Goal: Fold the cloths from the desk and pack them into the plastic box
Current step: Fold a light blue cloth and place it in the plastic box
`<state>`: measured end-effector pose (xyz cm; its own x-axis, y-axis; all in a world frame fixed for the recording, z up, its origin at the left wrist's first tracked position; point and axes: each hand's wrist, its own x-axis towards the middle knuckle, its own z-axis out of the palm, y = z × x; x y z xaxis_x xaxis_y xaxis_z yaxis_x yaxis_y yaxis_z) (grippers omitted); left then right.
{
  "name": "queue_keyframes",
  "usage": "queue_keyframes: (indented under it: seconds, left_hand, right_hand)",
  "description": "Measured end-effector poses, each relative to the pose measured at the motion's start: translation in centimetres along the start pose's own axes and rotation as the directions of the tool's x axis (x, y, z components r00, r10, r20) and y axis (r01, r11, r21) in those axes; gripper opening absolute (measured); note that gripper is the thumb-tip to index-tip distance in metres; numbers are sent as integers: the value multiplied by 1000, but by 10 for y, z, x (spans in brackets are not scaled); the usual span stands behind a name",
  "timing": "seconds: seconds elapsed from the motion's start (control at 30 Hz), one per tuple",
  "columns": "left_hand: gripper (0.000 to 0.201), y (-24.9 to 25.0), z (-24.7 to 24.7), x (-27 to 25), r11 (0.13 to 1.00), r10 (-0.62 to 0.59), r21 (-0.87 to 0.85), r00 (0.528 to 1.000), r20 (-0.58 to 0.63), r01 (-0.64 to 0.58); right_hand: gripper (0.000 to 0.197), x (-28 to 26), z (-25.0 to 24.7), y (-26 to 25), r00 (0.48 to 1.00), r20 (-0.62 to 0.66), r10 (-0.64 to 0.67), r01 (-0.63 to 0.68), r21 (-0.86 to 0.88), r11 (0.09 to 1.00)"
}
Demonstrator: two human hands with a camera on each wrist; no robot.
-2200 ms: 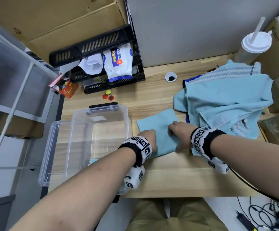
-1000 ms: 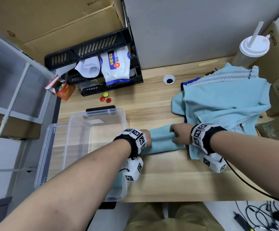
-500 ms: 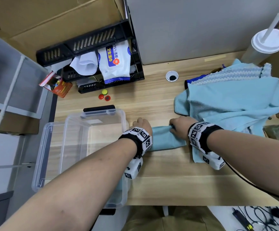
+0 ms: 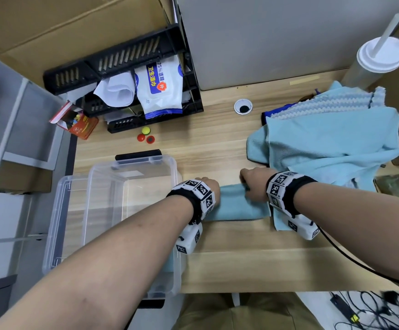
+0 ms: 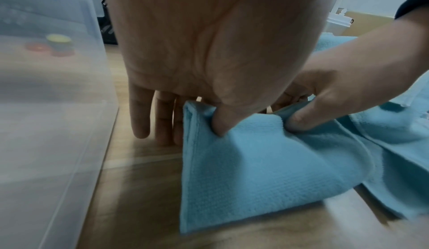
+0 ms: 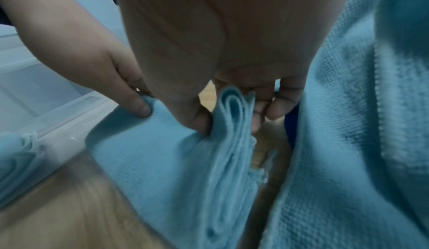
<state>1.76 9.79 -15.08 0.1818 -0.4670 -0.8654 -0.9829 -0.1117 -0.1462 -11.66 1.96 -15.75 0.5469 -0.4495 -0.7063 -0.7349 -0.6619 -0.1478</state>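
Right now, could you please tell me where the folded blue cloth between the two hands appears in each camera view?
Head: the folded blue cloth lies centre frame on the desk, between both wrists.
Left wrist: lower centre-right, thumb pinching its top edge.
Right wrist: lower centre, layered edges upright.
Shared landmark: the plastic box, always left of the cloth.

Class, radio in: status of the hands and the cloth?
Left hand and right hand both pinching folded cloth on desk. Box open alongside. Nothing blocking.

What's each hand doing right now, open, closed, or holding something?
Left hand: pinching one end of the folded blue cloth.
Right hand: pinching the cloth's other end.
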Motion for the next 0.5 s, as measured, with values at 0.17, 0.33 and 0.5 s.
queue_keyframes:
  seconds: [0.17, 0.33, 0.5]
  left_hand:
    - [16, 0, -6, -7, 997, 23, -77, 998, -66, -28]
    - [27, -3, -16, -19, 991, 66, -111, 992, -110, -78]
    - [33, -23, -60, -63, 986, 132, -82, 982, -135, -144]
  right_hand:
    - [29, -5, -4, -5, 994, 109, 12, -16, 36, 999]
    - [22, -19, -17, -7, 985, 167, 45, -56, 61, 997]
    - [25, -44, -55, -11, 992, 122, 43, -60, 143, 988]
